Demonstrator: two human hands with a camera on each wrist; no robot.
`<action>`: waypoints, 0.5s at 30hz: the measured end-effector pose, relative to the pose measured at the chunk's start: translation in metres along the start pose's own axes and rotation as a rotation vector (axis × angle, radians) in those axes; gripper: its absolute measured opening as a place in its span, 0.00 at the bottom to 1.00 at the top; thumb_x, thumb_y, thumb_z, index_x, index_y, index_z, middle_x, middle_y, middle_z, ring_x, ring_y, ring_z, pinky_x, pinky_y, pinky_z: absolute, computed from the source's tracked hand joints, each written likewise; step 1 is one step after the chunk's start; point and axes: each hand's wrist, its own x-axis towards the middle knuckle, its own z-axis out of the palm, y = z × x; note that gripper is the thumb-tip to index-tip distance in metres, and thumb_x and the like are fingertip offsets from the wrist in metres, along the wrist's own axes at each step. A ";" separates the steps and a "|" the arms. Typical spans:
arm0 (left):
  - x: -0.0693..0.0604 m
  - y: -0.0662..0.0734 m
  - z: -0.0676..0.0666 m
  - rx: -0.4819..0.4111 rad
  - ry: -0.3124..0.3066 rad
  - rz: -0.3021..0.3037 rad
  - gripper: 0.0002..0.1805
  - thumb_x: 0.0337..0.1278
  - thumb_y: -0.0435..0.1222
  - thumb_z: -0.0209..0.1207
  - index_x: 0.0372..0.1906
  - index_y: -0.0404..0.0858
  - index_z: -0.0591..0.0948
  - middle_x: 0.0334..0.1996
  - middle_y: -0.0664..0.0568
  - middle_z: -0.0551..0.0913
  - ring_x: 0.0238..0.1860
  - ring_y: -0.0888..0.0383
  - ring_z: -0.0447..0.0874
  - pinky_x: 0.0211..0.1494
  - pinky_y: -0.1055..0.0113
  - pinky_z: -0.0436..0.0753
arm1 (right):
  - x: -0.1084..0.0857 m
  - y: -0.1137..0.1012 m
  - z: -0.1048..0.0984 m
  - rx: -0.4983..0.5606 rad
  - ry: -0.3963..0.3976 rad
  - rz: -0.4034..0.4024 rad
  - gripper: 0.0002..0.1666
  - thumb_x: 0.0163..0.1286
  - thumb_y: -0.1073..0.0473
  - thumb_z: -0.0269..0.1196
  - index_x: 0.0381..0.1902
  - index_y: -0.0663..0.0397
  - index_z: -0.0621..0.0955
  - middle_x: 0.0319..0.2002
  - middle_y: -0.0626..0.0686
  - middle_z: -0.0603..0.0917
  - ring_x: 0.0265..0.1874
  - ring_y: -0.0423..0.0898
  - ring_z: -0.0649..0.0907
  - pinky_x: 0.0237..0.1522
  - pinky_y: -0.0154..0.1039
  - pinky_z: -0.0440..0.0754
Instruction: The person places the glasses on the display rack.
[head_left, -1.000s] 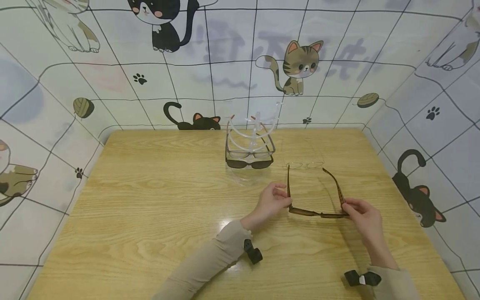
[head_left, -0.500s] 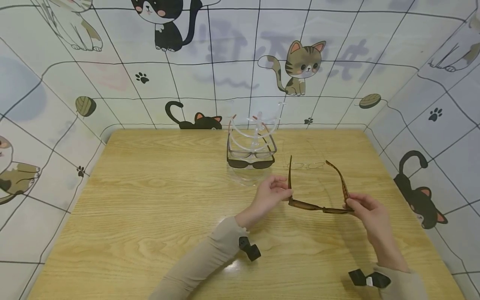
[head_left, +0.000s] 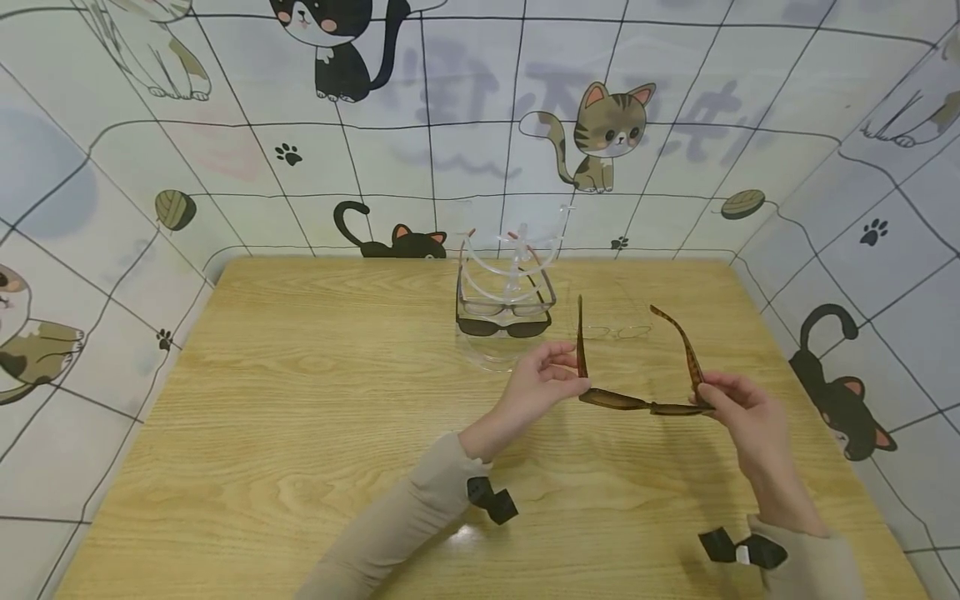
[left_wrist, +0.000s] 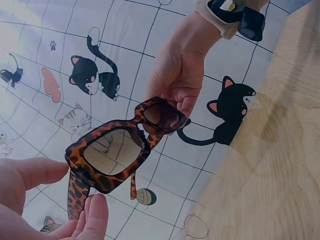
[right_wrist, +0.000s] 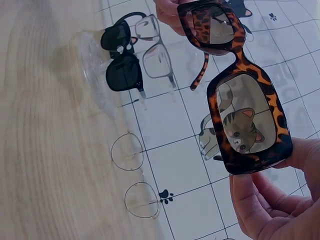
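Tortoiseshell sunglasses with brown-tinted lenses are held above the table, temples unfolded and pointing toward the back wall. My left hand pinches them at the left hinge, and my right hand pinches the right hinge corner. Both lenses of the sunglasses show in the left wrist view, with the left hand at the nearer corner. From the right wrist view, the right hand grips the lower corner of the frame.
A clear display stand at the back middle bears grey-framed glasses and, below them, black sunglasses. Thin wire-rimmed glasses lie on the wooden table behind the held pair. Cat-patterned walls enclose the table.
Both hands have lifted the tortoiseshell sunglasses a little upward and away toward the back, with a slight shift right. The grip at both ends is the same, and the head view has shifted slightly.
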 end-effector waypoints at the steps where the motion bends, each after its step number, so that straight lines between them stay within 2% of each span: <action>1: -0.001 0.002 0.000 0.008 0.001 0.006 0.27 0.51 0.25 0.63 0.59 0.31 0.72 0.45 0.47 0.77 0.36 0.62 0.78 0.38 0.73 0.79 | -0.002 -0.005 0.003 0.044 0.004 -0.011 0.06 0.64 0.62 0.63 0.39 0.56 0.82 0.30 0.44 0.84 0.29 0.37 0.84 0.30 0.26 0.80; 4: -0.003 0.006 -0.001 0.025 0.012 0.027 0.27 0.51 0.26 0.63 0.59 0.32 0.73 0.45 0.46 0.77 0.37 0.61 0.79 0.38 0.73 0.78 | -0.005 -0.016 0.008 0.059 0.000 -0.042 0.04 0.64 0.63 0.63 0.37 0.55 0.82 0.29 0.44 0.84 0.29 0.36 0.84 0.30 0.25 0.80; 7: -0.006 0.010 -0.003 0.028 0.033 0.039 0.26 0.52 0.27 0.64 0.58 0.32 0.73 0.46 0.45 0.78 0.38 0.60 0.79 0.40 0.71 0.79 | -0.006 -0.023 0.012 0.131 -0.022 -0.058 0.04 0.64 0.66 0.62 0.37 0.57 0.82 0.29 0.45 0.85 0.28 0.37 0.84 0.31 0.26 0.80; 10: -0.010 0.016 -0.005 0.006 0.055 0.040 0.25 0.52 0.26 0.63 0.58 0.32 0.74 0.45 0.45 0.78 0.38 0.61 0.79 0.41 0.70 0.79 | -0.006 -0.032 0.015 0.137 -0.043 -0.051 0.05 0.64 0.66 0.62 0.37 0.53 0.82 0.30 0.44 0.84 0.29 0.37 0.84 0.31 0.25 0.80; 15: -0.018 0.023 -0.009 -0.022 0.066 0.059 0.25 0.51 0.26 0.62 0.58 0.32 0.73 0.45 0.46 0.78 0.37 0.63 0.78 0.41 0.71 0.78 | -0.006 -0.041 0.020 0.169 -0.060 -0.065 0.06 0.64 0.68 0.62 0.37 0.55 0.82 0.31 0.45 0.84 0.29 0.38 0.84 0.32 0.26 0.81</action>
